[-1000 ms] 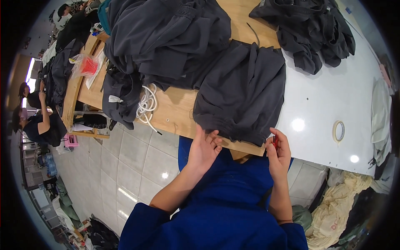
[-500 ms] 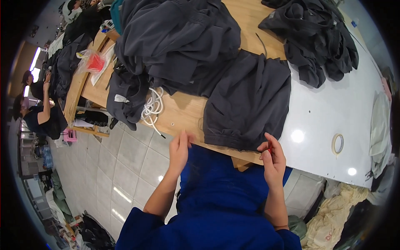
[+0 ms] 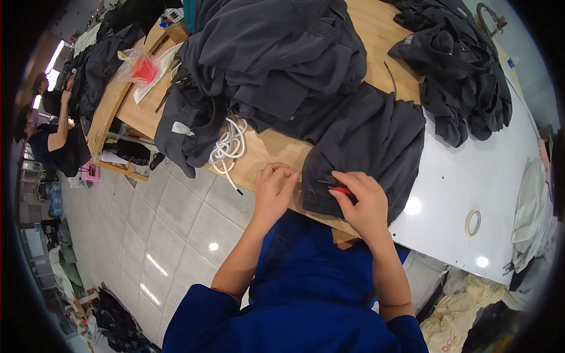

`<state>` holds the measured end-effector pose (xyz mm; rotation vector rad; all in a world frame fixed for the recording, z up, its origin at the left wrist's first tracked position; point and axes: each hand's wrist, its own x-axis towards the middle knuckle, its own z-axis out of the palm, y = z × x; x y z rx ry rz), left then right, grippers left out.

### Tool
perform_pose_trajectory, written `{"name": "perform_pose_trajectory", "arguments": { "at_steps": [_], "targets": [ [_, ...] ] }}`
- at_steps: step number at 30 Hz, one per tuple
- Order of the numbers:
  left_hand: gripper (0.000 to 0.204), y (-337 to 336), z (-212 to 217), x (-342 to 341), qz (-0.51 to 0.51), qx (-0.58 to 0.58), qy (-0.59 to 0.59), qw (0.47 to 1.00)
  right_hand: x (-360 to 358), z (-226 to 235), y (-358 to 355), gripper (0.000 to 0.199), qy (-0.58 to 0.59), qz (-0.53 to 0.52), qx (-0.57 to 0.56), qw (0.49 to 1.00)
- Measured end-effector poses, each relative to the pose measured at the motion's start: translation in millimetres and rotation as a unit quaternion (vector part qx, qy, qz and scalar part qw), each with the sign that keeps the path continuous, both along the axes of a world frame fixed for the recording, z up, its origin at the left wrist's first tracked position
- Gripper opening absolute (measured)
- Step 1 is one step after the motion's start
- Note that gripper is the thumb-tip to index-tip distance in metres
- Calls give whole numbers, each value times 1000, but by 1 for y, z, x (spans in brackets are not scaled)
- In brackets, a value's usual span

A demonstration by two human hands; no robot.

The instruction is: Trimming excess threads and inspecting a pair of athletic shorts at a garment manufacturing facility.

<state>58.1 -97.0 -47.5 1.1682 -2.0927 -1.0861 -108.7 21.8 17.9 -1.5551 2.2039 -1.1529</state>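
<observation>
A dark grey garment (image 3: pixel 365 141) with a gathered, elastic-looking edge lies at the front of the wooden table. Over its near left part, my right hand (image 3: pixel 368 206) is closed round small red-handled snips (image 3: pixel 341 190), the blades pointing left. Just left of the garment, above the table edge, my left hand (image 3: pixel 274 191) has its thumb and fingers drawn together. Whatever is in that pinch, if anything, is too small to make out. A thin loose thread (image 3: pixel 312 190) curls at the garment's left edge. A bundle of white cord (image 3: pixel 228 144) with a dark tip rests farther left.
Behind is a big heap of dark grey garments (image 3: pixel 276 53), with another pile (image 3: pixel 462 76) at the far right. A tape roll (image 3: pixel 472 223) lies on the white table (image 3: pixel 453 182). A plastic bag with something red (image 3: pixel 141 70) sits left. Another person (image 3: pixel 56 138) works far left.
My right hand has moved left and farther in over the garment with the snips. My left hand has shifted right and up, toward the garment's left edge. The whole view has swung slightly.
</observation>
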Motion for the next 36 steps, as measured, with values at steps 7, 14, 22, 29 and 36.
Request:
{"name": "perform_pose_trajectory", "arguments": {
  "at_steps": [7,14,22,29,36],
  "targets": [
    [14,6,7,0,18,-42,-2,999,8,-8,-35,26,165,51,16,985],
    [12,9,17,1,2,-12,-12,1000,14,-4,-45,22,226,69,24,971],
    [12,12,17,2,-7,-69,4,998,16,-9,-44,19,203,40,0,978],
    [11,-23,21,51,125,142,146,971,-6,25,-2,26,-128,62,11,990],
    [24,-51,44,82,191,-442,-216,850,-19,32,88,39,-151,192,194,950]
  ]
}}
